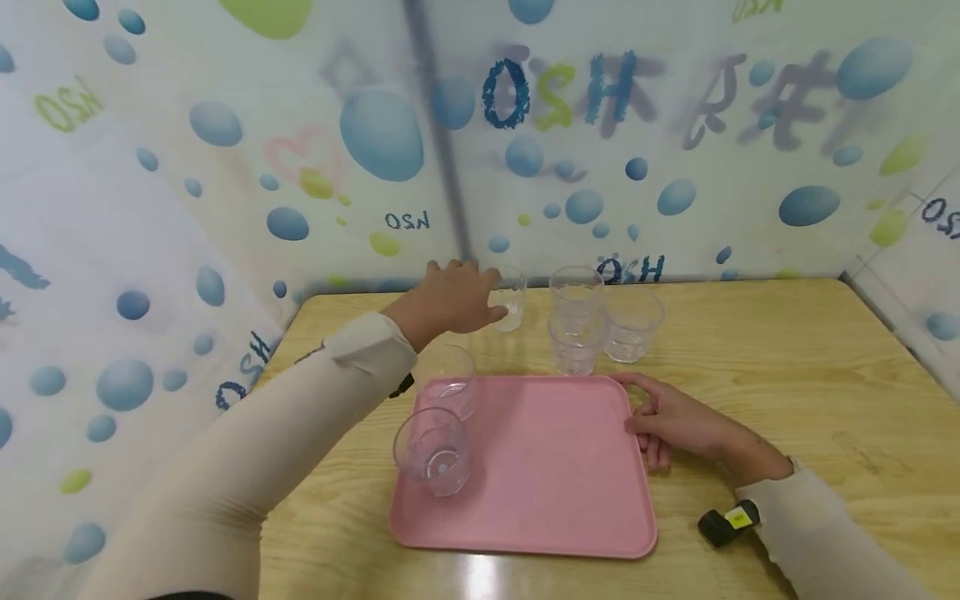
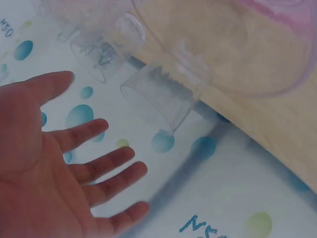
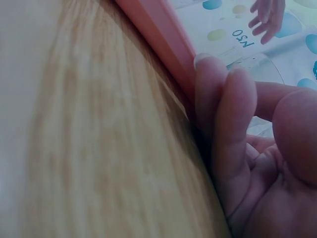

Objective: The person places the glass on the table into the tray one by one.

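My left hand (image 1: 453,300) reaches over the back of the table, its fingers spread and holding nothing. Close beside its thumb stands a clear plastic cup (image 1: 512,310); in the left wrist view the open palm (image 2: 44,163) faces clear cups, one of them (image 2: 153,99) just beyond the fingertips. At the right rim of a pink tray (image 1: 555,467), my right hand (image 1: 678,421) grips the edge, thumb on the rim and index finger along the far corner. The right wrist view shows its other fingers (image 3: 233,124) curled against the tray's outer side (image 3: 158,34). Two clear cups, a rear one (image 1: 447,385) and a front one (image 1: 435,457), stand along the tray's left side.
Behind the tray, three more clear cups cluster: a back one (image 1: 576,287), a front one (image 1: 576,350) and a right one (image 1: 633,329). The wooden table (image 1: 787,375) ends against a patterned wall covering (image 1: 675,150). A dark wrist device (image 1: 727,523) sits by the right sleeve.
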The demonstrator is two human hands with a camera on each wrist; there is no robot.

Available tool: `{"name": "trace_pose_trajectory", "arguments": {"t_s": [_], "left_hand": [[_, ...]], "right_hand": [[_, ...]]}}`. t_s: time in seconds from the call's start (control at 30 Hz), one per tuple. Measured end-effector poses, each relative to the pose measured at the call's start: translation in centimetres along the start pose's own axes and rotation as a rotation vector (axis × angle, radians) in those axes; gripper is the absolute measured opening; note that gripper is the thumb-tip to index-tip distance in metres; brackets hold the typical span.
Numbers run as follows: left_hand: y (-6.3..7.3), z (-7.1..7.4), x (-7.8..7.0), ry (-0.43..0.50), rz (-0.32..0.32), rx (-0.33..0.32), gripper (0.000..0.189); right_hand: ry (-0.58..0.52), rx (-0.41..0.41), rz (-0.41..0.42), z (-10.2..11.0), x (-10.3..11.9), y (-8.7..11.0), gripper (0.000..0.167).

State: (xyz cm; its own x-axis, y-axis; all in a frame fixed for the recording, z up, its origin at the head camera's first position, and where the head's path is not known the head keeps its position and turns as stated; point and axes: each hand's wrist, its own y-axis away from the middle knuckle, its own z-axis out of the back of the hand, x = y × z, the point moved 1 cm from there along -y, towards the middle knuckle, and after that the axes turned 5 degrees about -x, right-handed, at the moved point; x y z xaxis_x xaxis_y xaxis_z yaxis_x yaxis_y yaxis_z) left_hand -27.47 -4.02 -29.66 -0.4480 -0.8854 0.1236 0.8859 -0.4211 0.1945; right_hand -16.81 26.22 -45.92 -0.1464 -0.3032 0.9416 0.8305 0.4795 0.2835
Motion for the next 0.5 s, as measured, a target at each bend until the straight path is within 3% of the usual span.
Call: {"name": "trace_pose_trajectory", "arguments": {"t_s": [0.2,0.37,0.5], "left_hand": [[-1.7,1.0,0.4,0.032,-0.026,0.045,0.066],[-3.7,0.5,1.0,0.151,-0.086,0.143,0.068],[-4.7,0.1,1.2,0.193,-0.085,0.2,0.071]], "right_hand": [[0.01,-0.007,0.013,0.1,0.3,0.1,0.073],[-0.002,-0.008,0.013,0.1,0.0,0.2,0.072],[-0.009,-0.008,0.009,0.0,-0.2,0.2,0.071]]}}
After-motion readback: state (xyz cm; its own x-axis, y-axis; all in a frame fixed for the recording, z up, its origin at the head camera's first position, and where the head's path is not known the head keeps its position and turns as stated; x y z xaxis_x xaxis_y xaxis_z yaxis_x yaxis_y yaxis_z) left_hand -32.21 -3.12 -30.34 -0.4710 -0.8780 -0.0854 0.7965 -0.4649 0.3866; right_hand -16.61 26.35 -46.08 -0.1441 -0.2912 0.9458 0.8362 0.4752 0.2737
